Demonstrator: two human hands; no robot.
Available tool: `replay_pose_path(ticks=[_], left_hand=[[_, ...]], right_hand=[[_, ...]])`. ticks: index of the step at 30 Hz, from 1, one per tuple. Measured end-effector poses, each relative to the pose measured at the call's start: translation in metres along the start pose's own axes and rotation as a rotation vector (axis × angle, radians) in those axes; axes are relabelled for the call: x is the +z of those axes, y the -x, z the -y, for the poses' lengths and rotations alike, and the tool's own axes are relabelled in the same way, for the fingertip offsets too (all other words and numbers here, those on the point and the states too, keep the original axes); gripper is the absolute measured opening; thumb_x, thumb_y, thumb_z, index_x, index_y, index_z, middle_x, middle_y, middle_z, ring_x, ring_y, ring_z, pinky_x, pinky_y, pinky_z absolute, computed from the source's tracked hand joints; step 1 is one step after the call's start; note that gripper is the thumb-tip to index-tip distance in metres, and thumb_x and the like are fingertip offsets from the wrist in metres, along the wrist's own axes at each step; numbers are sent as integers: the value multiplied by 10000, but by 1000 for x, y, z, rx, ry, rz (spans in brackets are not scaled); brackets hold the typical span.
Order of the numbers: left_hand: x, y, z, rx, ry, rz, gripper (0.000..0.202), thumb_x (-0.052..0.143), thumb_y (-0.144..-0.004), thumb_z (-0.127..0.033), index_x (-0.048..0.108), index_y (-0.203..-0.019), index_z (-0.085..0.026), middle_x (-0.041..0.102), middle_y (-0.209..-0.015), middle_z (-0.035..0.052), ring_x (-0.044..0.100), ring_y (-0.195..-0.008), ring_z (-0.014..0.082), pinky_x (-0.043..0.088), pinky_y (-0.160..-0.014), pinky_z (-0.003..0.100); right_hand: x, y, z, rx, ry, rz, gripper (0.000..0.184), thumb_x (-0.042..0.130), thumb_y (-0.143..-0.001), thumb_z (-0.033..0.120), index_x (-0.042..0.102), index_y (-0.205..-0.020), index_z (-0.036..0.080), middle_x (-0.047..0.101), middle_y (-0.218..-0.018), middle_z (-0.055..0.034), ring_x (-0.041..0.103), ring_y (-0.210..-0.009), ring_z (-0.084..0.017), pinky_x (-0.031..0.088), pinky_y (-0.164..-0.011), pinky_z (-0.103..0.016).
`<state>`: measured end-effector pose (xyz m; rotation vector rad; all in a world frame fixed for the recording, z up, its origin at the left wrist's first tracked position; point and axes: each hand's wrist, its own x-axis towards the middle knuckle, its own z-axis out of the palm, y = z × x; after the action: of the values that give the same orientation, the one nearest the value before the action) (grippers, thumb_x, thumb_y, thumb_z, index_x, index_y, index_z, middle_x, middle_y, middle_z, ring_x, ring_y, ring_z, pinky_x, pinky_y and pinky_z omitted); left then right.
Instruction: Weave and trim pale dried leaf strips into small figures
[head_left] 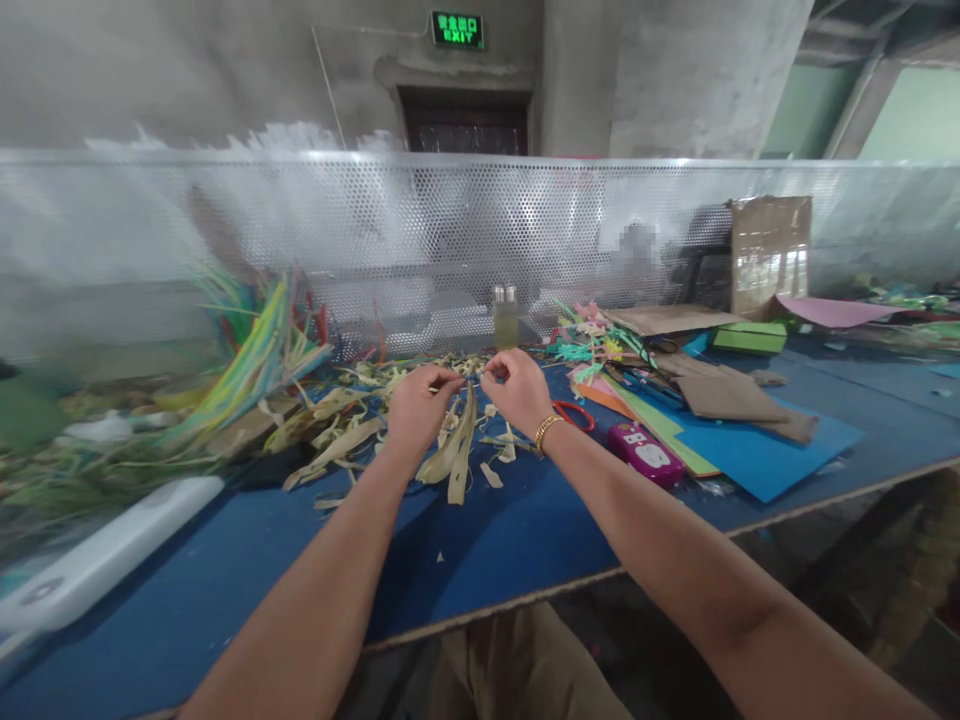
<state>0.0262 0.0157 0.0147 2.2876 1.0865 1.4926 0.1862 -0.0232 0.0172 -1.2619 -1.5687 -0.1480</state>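
Both my arms reach out over a blue table (487, 540). My left hand (417, 405) is closed in a pinch on the top of a bunch of pale dried leaf strips (455, 450) that hang down to the table. My right hand (516, 388), with a gold bracelet at the wrist, is also pinched closed, on the same bunch or a thin strand of it. The two hands are a few centimetres apart. Loose strips and scraps (337, 440) lie scattered around them.
Coloured strips (251, 365) pile up at the left, beside a white bar-shaped object (105, 555). Red-handled scissors (574, 415), a pink case (646, 452), blue paper (757, 450), cardboard pieces (724, 395) and a small bottle (505, 315) lie right. A perforated metal screen (450, 230) backs the table.
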Motion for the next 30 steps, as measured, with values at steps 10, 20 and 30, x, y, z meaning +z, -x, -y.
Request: replay_pose_path(ticks=[10,20,30], left_hand=[[-3,-2,11,-6,-84,134,258,521,-791,-364,590,-618,-185,570,-592,-2,488,-575,135,325,-569,265],[17,4,2,-382,773,104,230,619,-673,-306,505,-539,-159,533,-645,-5,421,-532,84,287,-462,216],[14,8,-7,-482,1034,165,173,711,-649,-296,611,-673,-157,614,-795,23,502,-604,77,392,-524,199]], right_hand=[[8,-6,-12,289,-258,117,58,498,-704,219,528,-670,183,559,-676,-1,500,-657,-131,384,-640,-260],[23,1,-1,970,-1078,234,60,508,-729,149,465,-690,164,542,-609,22,431,-457,-65,354,-444,-201],[26,-2,3,1070,-1283,126,165,469,-739,39,483,-619,150,475,-479,31,428,-428,-62,350,-395,-154]])
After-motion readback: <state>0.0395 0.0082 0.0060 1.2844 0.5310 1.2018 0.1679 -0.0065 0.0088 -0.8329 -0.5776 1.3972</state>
